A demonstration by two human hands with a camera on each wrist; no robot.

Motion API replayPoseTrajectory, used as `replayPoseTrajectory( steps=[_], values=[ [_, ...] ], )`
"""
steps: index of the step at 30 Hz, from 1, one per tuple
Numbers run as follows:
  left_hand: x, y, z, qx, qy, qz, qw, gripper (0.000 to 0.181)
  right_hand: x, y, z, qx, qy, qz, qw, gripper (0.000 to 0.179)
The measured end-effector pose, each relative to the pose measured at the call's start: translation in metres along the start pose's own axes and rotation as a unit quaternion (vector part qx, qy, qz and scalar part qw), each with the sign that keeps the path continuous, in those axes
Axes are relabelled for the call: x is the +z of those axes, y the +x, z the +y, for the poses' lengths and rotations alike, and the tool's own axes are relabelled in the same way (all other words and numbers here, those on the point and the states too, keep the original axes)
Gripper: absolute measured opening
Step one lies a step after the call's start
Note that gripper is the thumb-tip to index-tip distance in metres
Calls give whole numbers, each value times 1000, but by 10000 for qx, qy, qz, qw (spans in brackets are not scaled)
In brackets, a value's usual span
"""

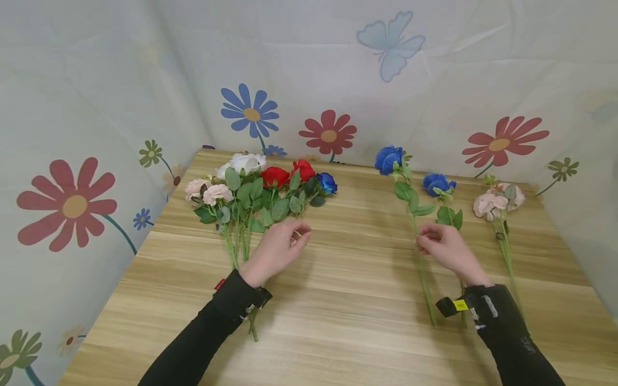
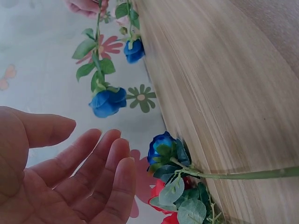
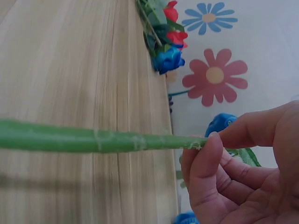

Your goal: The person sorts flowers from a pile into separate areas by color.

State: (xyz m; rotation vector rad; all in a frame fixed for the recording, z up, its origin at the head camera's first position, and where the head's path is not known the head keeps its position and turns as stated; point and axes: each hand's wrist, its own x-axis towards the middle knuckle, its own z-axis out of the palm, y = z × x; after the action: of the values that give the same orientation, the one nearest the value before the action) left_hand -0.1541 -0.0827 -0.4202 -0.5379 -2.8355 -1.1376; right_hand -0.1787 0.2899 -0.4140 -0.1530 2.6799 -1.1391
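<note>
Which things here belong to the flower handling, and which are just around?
Likely in the job:
- blue rose pinched by the right hand
- second blue rose
- pink flowers
- mixed flowers near the left hand

Just surroundings:
- wooden table
- printed backdrop

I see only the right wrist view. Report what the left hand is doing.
Observer: The left hand holds nothing; the left wrist view shows its thumb apart from the fingertips.

Operator: Understood. My right hand pinches a green stem. Name the flowers lying farthest to the right of that hand.

Observer: Pale pink flowers, seen in the head view.
</note>
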Motion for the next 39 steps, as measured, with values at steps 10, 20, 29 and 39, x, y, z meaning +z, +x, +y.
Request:
replayPoseTrajectory(
  steps=[10, 20, 29, 39],
  values=[
    [2, -1, 0, 73, 69, -13, 9999, 17, -21, -3, 29, 442, -634, -258, 9967, 41],
    [3, -1, 1, 89, 57, -55, 9999, 17, -28, -1, 41, 769, -996, -367, 9914, 42],
    [4, -1, 1, 110, 50, -102, 9999, 18, -34, -2, 44, 777, -1284, -466, 9876, 39],
    [5, -1, -1, 111, 69, -152, 9998, 20, -37, 0, 49, 907, -1864, 2, 9783, 78]
  ],
)
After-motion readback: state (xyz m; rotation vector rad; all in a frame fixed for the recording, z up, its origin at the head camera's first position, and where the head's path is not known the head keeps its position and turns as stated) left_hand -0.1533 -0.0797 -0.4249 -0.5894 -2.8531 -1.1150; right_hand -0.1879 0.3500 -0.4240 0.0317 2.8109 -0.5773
